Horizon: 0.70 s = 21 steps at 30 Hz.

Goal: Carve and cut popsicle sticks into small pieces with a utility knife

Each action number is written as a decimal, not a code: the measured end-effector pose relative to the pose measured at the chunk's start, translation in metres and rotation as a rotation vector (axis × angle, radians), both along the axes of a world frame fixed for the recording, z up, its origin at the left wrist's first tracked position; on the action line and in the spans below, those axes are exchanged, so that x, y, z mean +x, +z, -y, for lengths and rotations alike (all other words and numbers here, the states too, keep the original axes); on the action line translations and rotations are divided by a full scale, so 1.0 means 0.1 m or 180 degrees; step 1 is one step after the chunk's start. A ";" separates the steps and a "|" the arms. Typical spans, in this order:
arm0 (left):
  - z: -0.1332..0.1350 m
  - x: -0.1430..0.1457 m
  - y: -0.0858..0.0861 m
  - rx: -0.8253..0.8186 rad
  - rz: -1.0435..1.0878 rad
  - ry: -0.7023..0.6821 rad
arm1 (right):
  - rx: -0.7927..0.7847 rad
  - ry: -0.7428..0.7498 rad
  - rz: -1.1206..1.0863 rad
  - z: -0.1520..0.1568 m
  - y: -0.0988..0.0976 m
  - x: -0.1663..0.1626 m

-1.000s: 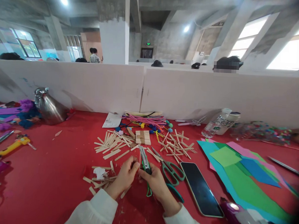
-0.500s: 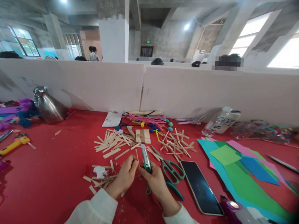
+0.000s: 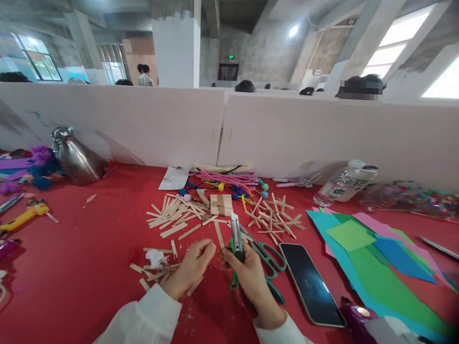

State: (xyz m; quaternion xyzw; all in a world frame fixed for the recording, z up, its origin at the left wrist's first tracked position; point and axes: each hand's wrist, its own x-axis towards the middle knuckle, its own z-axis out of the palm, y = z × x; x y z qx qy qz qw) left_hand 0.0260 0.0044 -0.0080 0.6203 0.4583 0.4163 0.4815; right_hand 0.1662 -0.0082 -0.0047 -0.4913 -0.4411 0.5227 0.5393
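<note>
My right hand (image 3: 249, 273) is wrapped round a green and black utility knife (image 3: 237, 239), its metal end pointing away from me. A narrow wooden craft stick (image 3: 219, 234) reaches up from beside the right fingertips; whether they pinch it I cannot tell. My left hand (image 3: 194, 266) is closed a little to the left, fingertips pressed together, and anything inside is hidden. Below its wrist lies a small pile of craft sticks (image 3: 157, 275) with a crumpled white scrap (image 3: 156, 259). Green-handled scissors (image 3: 269, 259) rest just right of the knife.
Loose sticks (image 3: 275, 218) and a stick bundle (image 3: 220, 205) lie ahead, before pipe cleaners (image 3: 229, 178). A phone (image 3: 311, 284), coloured paper (image 3: 378, 267) and a purple glue gun (image 3: 365, 323) are to the right. A steel jug (image 3: 76, 159) stands left, by the white partition (image 3: 147, 126).
My hands have moved apart, the right one going rightward with the knife. The narrow stick between them now shows its broad side and is clear of the left hand. The view has shifted slightly.
</note>
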 end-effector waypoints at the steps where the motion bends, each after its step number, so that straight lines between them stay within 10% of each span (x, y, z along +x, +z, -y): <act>1: 0.00 0.00 0.02 0.0046 0.0007 0.0002 | 0.0028 -0.0015 0.0059 0.01 0.00 0.00; 21: -0.01 -0.08 0.07 0.0234 -0.1122 0.0198 | 0.0720 0.0084 0.2533 0.16 -0.11 -0.07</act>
